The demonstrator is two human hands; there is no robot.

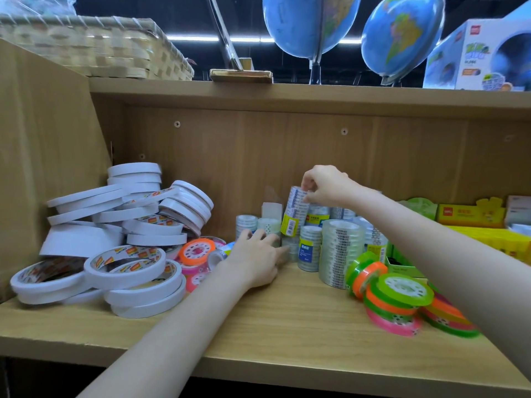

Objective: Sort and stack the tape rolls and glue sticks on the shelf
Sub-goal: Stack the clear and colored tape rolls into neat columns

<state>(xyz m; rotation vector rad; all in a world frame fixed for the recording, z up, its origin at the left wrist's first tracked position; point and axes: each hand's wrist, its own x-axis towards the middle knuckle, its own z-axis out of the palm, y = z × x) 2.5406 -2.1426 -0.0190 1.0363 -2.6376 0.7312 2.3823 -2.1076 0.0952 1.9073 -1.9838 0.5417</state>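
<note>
On the wooden shelf [258, 317], my right hand [326, 185] pinches the top of a tall pack of clear tape rolls [293, 214] with a yellow label, tilted above other clear tape packs [339, 251]. My left hand [255, 257] rests on the shelf with its fingers spread, touching a low clear tape pack [290, 249] below the held one. A jumbled pile of white double-sided tape rolls [120, 234] fills the left side. Orange and pink rolls [196, 251] lie just left of my left hand. Green, orange and pink rolls [399, 300] lie at the right.
Yellow and green boxes [471, 215] stand at the far right of the shelf. The shelf's side wall [48, 156] closes the left. On the board above sit a woven basket [94, 44], globes [310, 24] and a globe box [482, 56].
</note>
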